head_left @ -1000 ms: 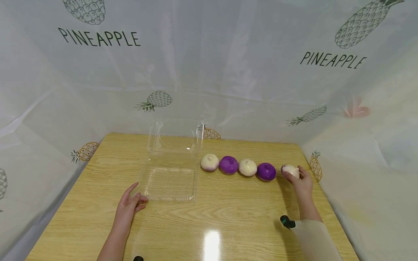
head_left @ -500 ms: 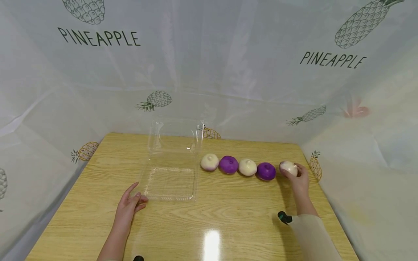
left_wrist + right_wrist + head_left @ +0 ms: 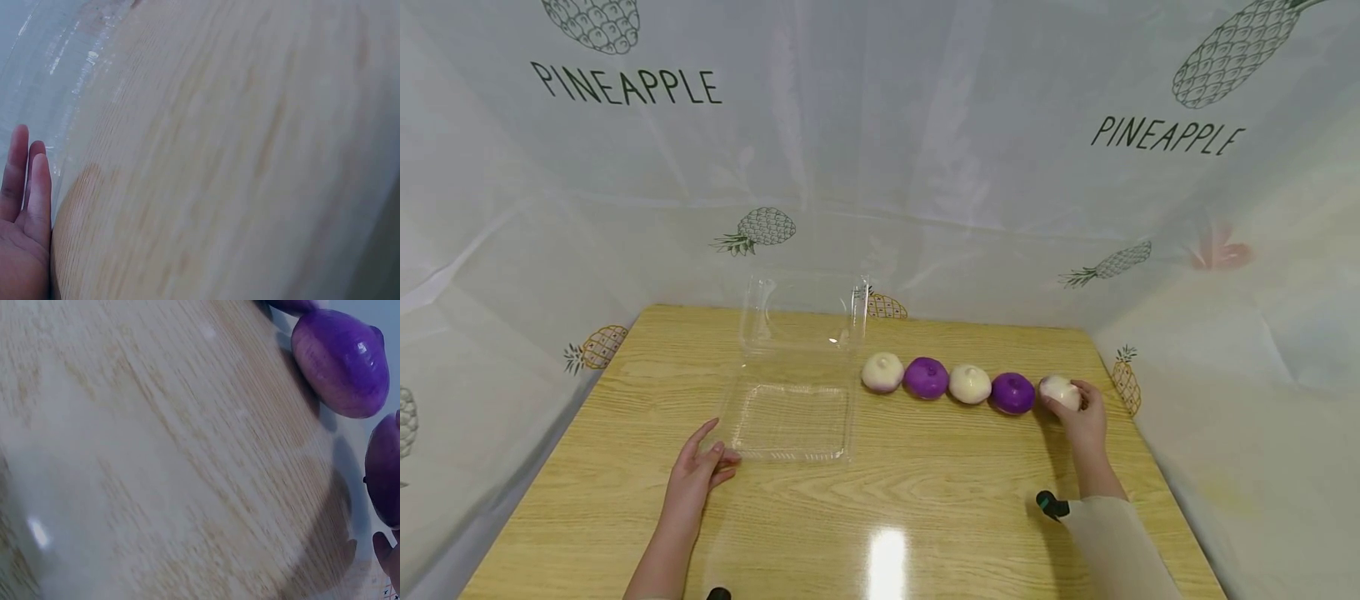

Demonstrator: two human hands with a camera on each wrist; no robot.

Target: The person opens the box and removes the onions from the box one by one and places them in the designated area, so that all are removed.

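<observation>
At the right end of the row, my right hand pinches a purple-and-white turnip, its white side up. In the right wrist view, the held turnip shows a purple side at the right edge. To its left stand a purple-side-up turnip, a white one, another purple one and another white one. Beside the near left corner of a clear plastic clamshell box is my left hand, its fingers relaxed; whether it touches the box I cannot tell.
The box's clear lid is raised at the back, against the curtain. A wooden table lies under everything. White pineapple-print sheeting surrounds it at the back and sides.
My right hand has moved slightly left with the turnip, toward the nearest purple one, and the turnip's white side has turned more upward. My left hand has stayed put.
</observation>
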